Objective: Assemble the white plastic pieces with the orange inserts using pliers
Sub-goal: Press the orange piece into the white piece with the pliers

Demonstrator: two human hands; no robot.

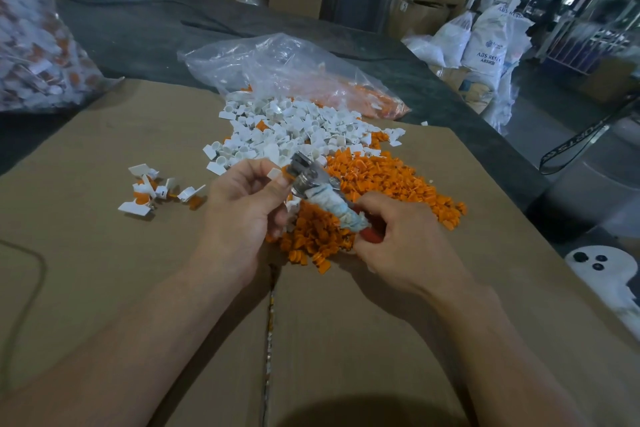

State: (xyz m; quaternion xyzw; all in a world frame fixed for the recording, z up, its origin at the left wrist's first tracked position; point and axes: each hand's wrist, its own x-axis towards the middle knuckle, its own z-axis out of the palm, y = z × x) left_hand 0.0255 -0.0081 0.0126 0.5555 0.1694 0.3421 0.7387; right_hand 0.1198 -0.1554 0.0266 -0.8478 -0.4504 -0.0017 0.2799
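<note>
My left hand (239,208) pinches a small white plastic piece (274,173) with an orange insert at the jaws of the pliers (311,180). My right hand (391,239) grips the pliers' handles, which are red and wrapped in pale cloth. Behind the hands lie a heap of white pieces (287,128) and, to its right, a heap of orange inserts (377,180). A few joined white-and-orange pieces (152,191) lie to the left of my left hand.
Everything rests on a flat cardboard sheet (138,270) with a seam down the middle. A clear plastic bag (277,69) lies behind the heaps, another full bag (34,45) at far left. Sacks (485,45) and cardboard boxes stand beyond.
</note>
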